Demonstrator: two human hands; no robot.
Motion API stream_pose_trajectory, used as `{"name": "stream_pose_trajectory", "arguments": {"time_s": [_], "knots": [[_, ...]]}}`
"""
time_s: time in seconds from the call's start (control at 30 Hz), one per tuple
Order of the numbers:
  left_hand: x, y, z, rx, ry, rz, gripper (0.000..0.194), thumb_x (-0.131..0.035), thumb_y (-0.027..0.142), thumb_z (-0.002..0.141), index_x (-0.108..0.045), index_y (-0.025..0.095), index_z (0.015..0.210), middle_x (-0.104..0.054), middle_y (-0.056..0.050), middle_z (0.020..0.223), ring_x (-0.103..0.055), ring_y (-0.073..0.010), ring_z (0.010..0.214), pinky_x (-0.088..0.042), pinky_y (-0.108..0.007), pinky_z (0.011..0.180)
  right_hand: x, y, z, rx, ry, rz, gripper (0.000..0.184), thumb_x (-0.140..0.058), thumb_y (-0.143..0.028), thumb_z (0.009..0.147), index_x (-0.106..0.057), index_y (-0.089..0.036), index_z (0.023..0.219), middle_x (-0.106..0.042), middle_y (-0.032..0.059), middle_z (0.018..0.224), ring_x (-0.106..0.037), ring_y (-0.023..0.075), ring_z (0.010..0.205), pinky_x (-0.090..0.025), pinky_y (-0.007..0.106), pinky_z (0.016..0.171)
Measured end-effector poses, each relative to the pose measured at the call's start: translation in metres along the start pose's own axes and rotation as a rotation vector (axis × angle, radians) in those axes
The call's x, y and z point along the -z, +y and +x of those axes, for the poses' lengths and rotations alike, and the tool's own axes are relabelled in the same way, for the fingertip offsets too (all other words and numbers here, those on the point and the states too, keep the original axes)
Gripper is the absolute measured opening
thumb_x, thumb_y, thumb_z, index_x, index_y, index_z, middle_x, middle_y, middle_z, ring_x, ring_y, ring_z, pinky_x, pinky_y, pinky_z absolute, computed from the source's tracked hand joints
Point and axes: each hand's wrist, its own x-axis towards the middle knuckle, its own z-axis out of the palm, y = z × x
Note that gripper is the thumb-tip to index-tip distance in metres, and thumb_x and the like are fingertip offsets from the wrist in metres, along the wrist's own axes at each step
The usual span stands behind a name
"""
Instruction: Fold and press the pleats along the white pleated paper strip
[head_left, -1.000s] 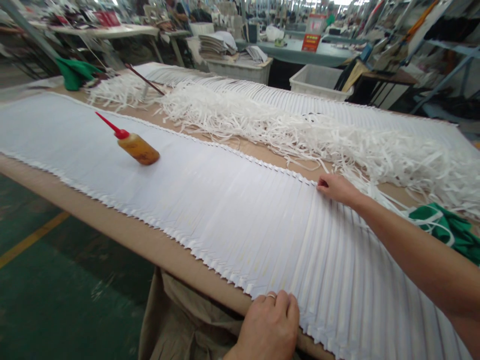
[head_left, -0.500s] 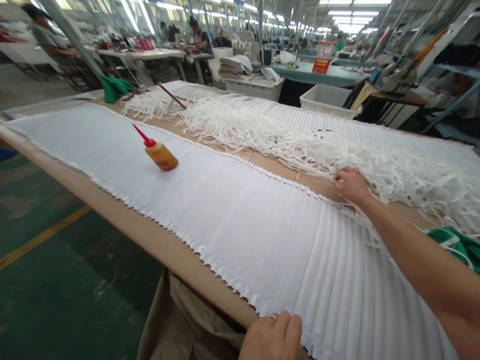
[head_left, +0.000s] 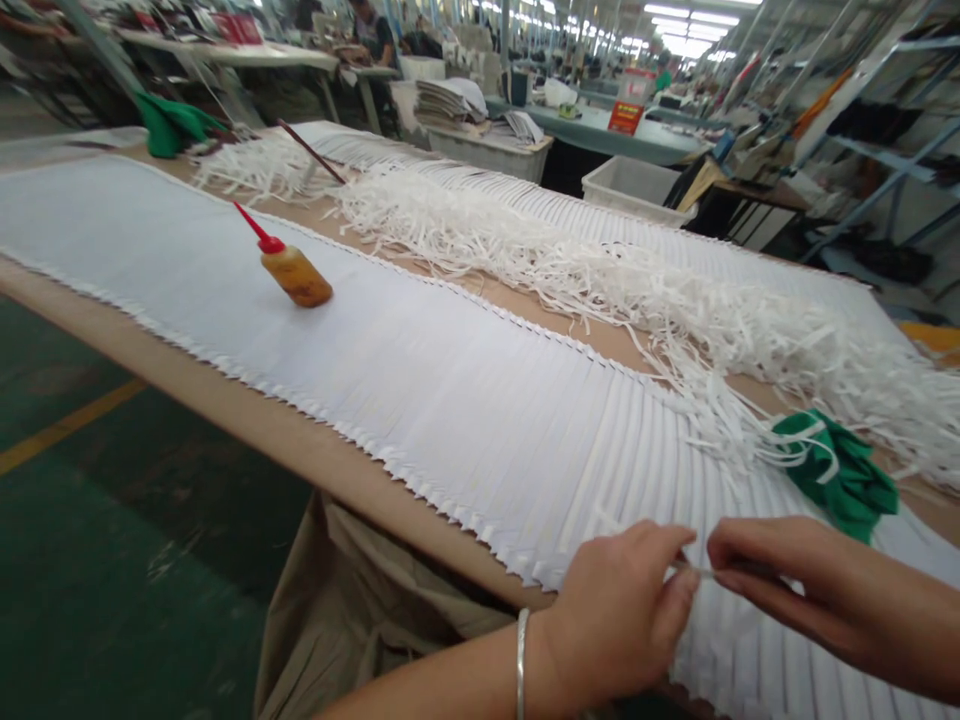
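Observation:
Over the near part of a long row of overlapping white pieces (head_left: 465, 400), my two hands are close together. My left hand (head_left: 626, 600), with a bangle on the wrist, pinches one end of a thin white strip (head_left: 703, 573). My right hand (head_left: 795, 570) has its fingers closed on the same strip just to the right; much of the strip is hidden by the fingers. A heap of loose white strips (head_left: 525, 230) lies beyond the row. A green cloth (head_left: 840, 470) rests just past my right hand, with a few strips over it.
A bottle of amber liquid with a red nozzle (head_left: 296, 272) stands on the white row. A dark rod (head_left: 311, 150) pokes out of the heap. Another white row (head_left: 600, 215) lies along the table's far side. Plastic bins (head_left: 637, 190) and co-workers at tables are behind.
My right hand has come back from the heap of strips towards me. My left hand has lifted from the row's near edge to meet it, and a strip is now between them.

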Motion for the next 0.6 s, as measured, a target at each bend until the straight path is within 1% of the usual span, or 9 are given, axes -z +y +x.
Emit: {"name": "stream_pose_trajectory", "arguments": {"time_s": [0.03,0.1,0.23,0.27,0.33,0.4,0.43,0.5,0.6], "knots": [[-0.003,-0.003,-0.005,0.071,-0.023,-0.059,0.027,-0.048,0.029,0.1,-0.067,0.018,0.114,-0.072,-0.006,0.106,-0.066,-0.0171,0.092,-0.05,-0.026,0.079,-0.005,-0.005,-0.001,0.005,-0.084,0.029,0.025,-0.051,-0.048,0.096,-0.059,-0.029,0.083,-0.067,0.0029,0.077,-0.061,0.0206,0.069,-0.046,0.031,0.064],[-0.008,-0.015,-0.021,0.22,-0.025,-0.151,0.025,-0.053,0.032,0.098,-0.071,0.018,0.088,-0.07,-0.002,0.08,-0.062,-0.0146,0.075,-0.044,-0.024,0.067,-0.008,-0.006,0.002,-0.011,-0.182,0.036,0.028,-0.044,-0.045,0.101,-0.055,-0.027,0.083,-0.065,0.0024,0.075,-0.059,0.0194,0.068,-0.044,0.031,0.064],[-0.013,-0.037,-0.058,0.411,0.023,-0.267,0.028,-0.055,0.032,0.095,-0.065,0.016,0.074,-0.061,0.001,0.064,-0.055,-0.0128,0.065,-0.037,-0.023,0.061,-0.017,0.004,0.021,-0.005,-0.223,-0.049,0.03,-0.044,-0.044,0.101,-0.055,-0.025,0.081,-0.065,0.0032,0.076,-0.059,0.0192,0.067,-0.042,0.032,0.062],[-0.014,-0.04,-0.064,0.441,0.023,-0.293,0.028,-0.054,0.032,0.095,-0.064,0.016,0.073,-0.059,0.001,0.062,-0.054,-0.0126,0.063,-0.036,-0.023,0.06,-0.022,0.003,0.026,0.026,-0.204,-0.079,0.028,-0.046,-0.043,0.1,-0.059,-0.024,0.084,-0.068,0.0049,0.083,-0.062,0.0208,0.074,-0.044,0.034,0.066],[-0.017,-0.042,-0.072,0.49,0.015,-0.344,0.029,-0.053,0.032,0.095,-0.062,0.016,0.072,-0.058,0.002,0.059,-0.052,-0.0119,0.059,-0.036,-0.023,0.059,-0.036,-0.006,0.037,0.133,-0.091,-0.127,0.022,-0.053,-0.042,0.098,-0.067,-0.025,0.101,-0.071,0.0097,0.111,-0.066,0.0267,0.1,-0.047,0.041,0.084],[-0.02,-0.042,-0.074,0.514,0.022,-0.389,0.031,-0.052,0.034,0.095,-0.06,0.017,0.071,-0.057,0.003,0.057,-0.05,-0.0112,0.055,-0.036,-0.022,0.057,-0.051,-0.021,0.046,0.274,0.012,-0.113,0.03,-0.056,-0.041,0.097,-0.065,-0.027,0.122,-0.063,0.0115,0.135,-0.056,0.0303,0.126,-0.039,0.048,0.104],[-0.021,-0.042,-0.074,0.518,0.036,-0.412,0.032,-0.051,0.035,0.095,-0.059,0.017,0.071,-0.056,0.003,0.056,-0.049,-0.0108,0.053,-0.036,-0.022,0.056,-0.058,-0.029,0.049,0.333,0.015,-0.078,0.033,-0.056,-0.041,0.098,-0.063,-0.028,0.128,-0.062,0.0112,0.138,-0.053,0.0295,0.131,-0.035,0.049,0.109],[-0.021,-0.043,-0.074,0.535,0.081,-0.471,0.032,-0.05,0.038,0.096,-0.057,0.017,0.072,-0.054,0.004,0.054,-0.047,-0.0099,0.048,-0.036,-0.021,0.053,-0.07,-0.043,0.056,0.386,-0.059,0.013,0.028,-0.052,-0.038,0.101,-0.066,-0.025,0.122,-0.07,0.0103,0.122,-0.06,0.0257,0.121,-0.036,0.046,0.108],[-0.018,-0.047,-0.074,0.611,0.144,-0.6,0.031,-0.051,0.044,0.095,-0.054,0.018,0.078,-0.053,0.006,0.052,-0.042,-0.0091,0.04,-0.032,-0.021,0.044,-0.08,-0.053,0.067,0.248,-0.139,0.118,0.024,-0.05,-0.033,0.1,-0.069,-0.019,0.093,-0.072,0.0073,0.091,-0.065,0.0199,0.088,-0.046,0.035,0.086]]}}
